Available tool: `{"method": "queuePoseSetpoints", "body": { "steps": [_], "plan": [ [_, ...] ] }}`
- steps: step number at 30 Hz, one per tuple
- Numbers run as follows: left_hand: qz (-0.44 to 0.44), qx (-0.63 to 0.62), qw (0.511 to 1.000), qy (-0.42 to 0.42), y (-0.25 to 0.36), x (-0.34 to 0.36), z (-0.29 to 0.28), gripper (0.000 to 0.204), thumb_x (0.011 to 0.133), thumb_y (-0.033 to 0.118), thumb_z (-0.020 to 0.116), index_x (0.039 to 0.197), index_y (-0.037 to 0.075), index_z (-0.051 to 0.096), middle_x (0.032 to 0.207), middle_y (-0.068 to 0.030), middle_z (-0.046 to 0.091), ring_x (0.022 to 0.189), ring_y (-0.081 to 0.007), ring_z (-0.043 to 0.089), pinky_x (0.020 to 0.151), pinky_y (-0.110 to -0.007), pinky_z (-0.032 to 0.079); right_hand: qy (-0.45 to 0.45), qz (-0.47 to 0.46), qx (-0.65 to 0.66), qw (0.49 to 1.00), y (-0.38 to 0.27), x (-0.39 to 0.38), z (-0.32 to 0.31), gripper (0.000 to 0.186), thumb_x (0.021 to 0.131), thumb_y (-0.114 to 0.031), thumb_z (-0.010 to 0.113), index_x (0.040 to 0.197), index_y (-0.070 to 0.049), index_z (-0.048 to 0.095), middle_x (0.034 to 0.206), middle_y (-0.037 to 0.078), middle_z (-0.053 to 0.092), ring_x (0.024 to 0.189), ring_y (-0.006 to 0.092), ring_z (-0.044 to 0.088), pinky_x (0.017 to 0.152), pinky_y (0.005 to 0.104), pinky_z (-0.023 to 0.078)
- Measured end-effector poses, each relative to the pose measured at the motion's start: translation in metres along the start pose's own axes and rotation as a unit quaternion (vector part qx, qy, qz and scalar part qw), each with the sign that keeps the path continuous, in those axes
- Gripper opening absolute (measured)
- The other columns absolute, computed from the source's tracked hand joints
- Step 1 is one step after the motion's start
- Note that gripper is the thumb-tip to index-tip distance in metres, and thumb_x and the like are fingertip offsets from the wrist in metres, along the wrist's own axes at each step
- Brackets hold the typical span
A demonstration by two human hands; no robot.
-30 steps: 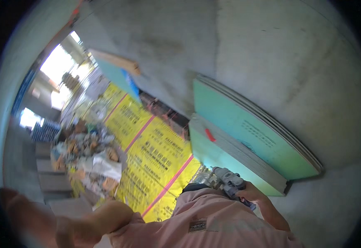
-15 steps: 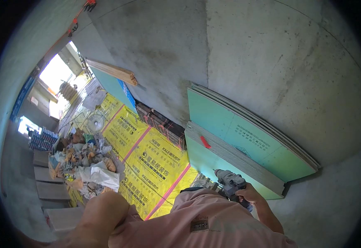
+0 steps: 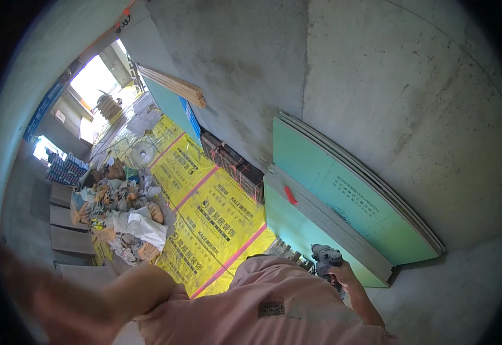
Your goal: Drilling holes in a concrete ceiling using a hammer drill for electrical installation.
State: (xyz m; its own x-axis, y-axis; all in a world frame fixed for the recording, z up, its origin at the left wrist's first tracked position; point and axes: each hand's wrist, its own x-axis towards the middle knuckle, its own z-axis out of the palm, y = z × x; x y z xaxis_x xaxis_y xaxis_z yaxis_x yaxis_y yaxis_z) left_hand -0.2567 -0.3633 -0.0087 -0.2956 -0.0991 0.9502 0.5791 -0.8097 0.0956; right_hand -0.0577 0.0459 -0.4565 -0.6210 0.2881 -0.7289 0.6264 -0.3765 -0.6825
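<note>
In my right hand (image 3: 339, 275), fingers wrapped round its grip, is a dark grey power drill (image 3: 324, 260). Its front end points up and to the left, beside a stack of green boards (image 3: 297, 215). My left arm is bent, and my left hand (image 3: 26, 282) is a blur close to the camera at the lower left. Its fingers cannot be made out. On the grey edge of the board stack lies a small red object (image 3: 290, 195), too small to name.
Taller green boards (image 3: 348, 184) lean against the concrete wall (image 3: 371, 75). Yellow printed sheeting (image 3: 205, 210) with pink tape covers the floor. A heap of rubbish and bags (image 3: 124, 207) lies to the left, near a floor fan (image 3: 143, 152). Dark strapped packs (image 3: 231, 167) line the wall.
My left hand has come up into view at the lower left, blurred. The drill, still in my right hand, sits slightly lower in the picture. The view has shifted a little.
</note>
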Motion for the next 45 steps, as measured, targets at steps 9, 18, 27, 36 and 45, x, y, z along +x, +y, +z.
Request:
{"method": "queuePoseSetpoints", "body": {
  "steps": [9, 18, 27, 36, 45],
  "plan": [
    [-0.471, 0.497, 0.691, 0.231, -0.224, -0.254, -0.212, 0.026, 0.073, -0.008, 0.068, 0.098, 0.000, 0.065, 0.092, -0.0017, 0.059, 0.086, -0.0132, 0.053, 0.078, -0.028, 0.045, -0.078, -0.052, -0.046, 0.995, -0.078, -0.071, 0.016, 0.031, 0.073, -0.002, 0.062, 0.104, 0.004, 0.063, 0.076, 0.005, 0.063, 0.056, 0.0114, 0.056, 0.050, 0.0289, 0.046],
    [-0.726, 0.443, 0.434, 0.298, -0.142, -0.535, -0.290, 0.035, 0.072, -0.003, 0.081, 0.102, -0.004, 0.064, 0.080, -0.0116, 0.068, 0.067, -0.0198, 0.066, 0.055, -0.031, 0.053, -0.134, -0.102, -0.175, 0.970, -0.092, -0.051, 0.057, 0.041, 0.072, -0.009, 0.066, 0.111, 0.005, 0.063, 0.090, 0.007, 0.068, 0.078, 0.0160, 0.063, 0.070, 0.0322, 0.053],
    [-0.822, 0.391, 0.344, 0.233, -0.062, -0.531, -0.291, 0.013, 0.083, -0.002, 0.069, 0.093, -0.008, 0.066, 0.068, -0.0176, 0.066, 0.052, -0.0217, 0.065, 0.045, -0.034, 0.052, -0.119, -0.003, -0.121, 0.985, -0.069, -0.016, 0.069, 0.024, 0.074, -0.008, 0.066, 0.097, 0.000, 0.064, 0.070, 0.003, 0.060, 0.053, 0.0099, 0.054, 0.047, 0.0287, 0.044],
    [-0.851, 0.333, 0.395, 0.094, -0.099, -0.576, -0.281, 0.027, 0.085, 0.025, 0.070, 0.078, -0.002, 0.069, 0.066, -0.0075, 0.064, 0.057, -0.0172, 0.060, 0.054, -0.032, 0.048, -0.101, -0.048, -0.160, 0.981, -0.084, -0.039, 0.078, 0.023, 0.075, -0.008, 0.066, 0.096, 0.001, 0.064, 0.074, 0.003, 0.064, 0.056, 0.0100, 0.057, 0.050, 0.0281, 0.046],
    [-0.855, 0.367, 0.355, -0.097, -0.117, -0.577, -0.276, 0.045, 0.090, 0.041, 0.065, 0.073, 0.000, 0.074, 0.063, -0.0105, 0.068, 0.055, -0.0210, 0.063, 0.058, -0.039, 0.051, -0.109, -0.023, -0.141, 0.984, -0.097, -0.064, 0.077, 0.031, 0.074, -0.008, 0.065, 0.105, 0.000, 0.066, 0.079, 0.002, 0.065, 0.065, 0.0097, 0.060, 0.056, 0.0289, 0.049]
  ]
}}
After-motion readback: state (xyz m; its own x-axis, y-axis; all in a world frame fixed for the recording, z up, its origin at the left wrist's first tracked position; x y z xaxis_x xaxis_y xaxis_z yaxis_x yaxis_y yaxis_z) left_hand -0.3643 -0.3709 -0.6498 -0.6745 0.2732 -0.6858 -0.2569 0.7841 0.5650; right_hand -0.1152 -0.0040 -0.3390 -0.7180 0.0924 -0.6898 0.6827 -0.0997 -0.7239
